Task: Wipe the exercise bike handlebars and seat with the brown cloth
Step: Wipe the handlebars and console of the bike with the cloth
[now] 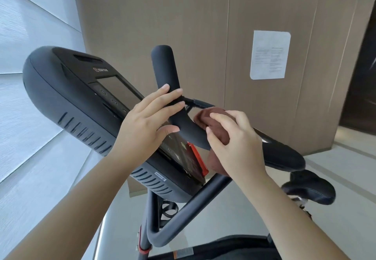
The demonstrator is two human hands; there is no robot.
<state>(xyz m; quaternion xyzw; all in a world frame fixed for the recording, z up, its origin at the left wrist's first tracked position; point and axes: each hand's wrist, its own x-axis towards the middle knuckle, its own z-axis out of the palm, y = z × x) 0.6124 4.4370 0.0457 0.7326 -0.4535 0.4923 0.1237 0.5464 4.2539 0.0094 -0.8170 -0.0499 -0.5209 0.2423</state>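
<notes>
Brown cloth (215,125): bunched in right hand (238,144), pressed on handlebar (168,76); mostly hidden by the fingers clamped around it. Left hand (146,123) loosely open, fingertips resting on the bar. Seat (311,190) blurred at right, beside console (81,97).

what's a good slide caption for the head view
Left hand steadies the bike handlebar while right hand wipes it with brown cloth.

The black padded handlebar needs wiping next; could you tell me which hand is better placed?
Right. The right hand holds the bunched brown cloth against the black padded handlebar; the left hand is bare, steadying it.
</notes>
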